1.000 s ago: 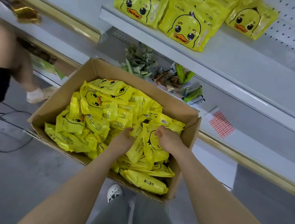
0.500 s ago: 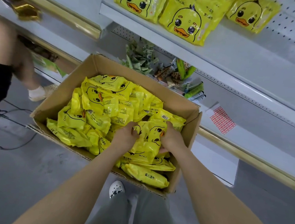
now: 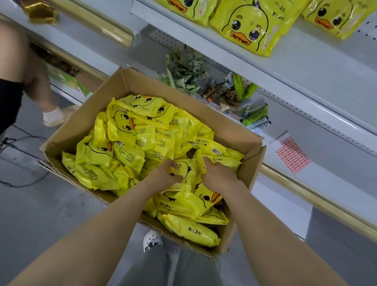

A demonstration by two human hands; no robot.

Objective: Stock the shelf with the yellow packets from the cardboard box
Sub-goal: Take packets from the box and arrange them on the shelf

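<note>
Both hands in the cardboard box (image 3: pixel 142 87), centre frame
I see left hand (image 3: pixel 166 175) and right hand (image 3: pixel 220 175) gripping one yellow packet (image 3: pixel 186 168); fingers curled round it.

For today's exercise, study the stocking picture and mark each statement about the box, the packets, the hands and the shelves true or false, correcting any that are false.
1. Both hands are inside the cardboard box. True: the left hand and the right hand both have a grip on the yellow packets.
2. The upper shelf holds no yellow packets. False: three duck packets lie on it.
3. The box is nearly empty. False: it is heaped with packets.
4. A sheet of red labels lies on the lower shelf, right of the box. True.
5. Green snack sticks lie on the shelf behind the box. True.
</note>
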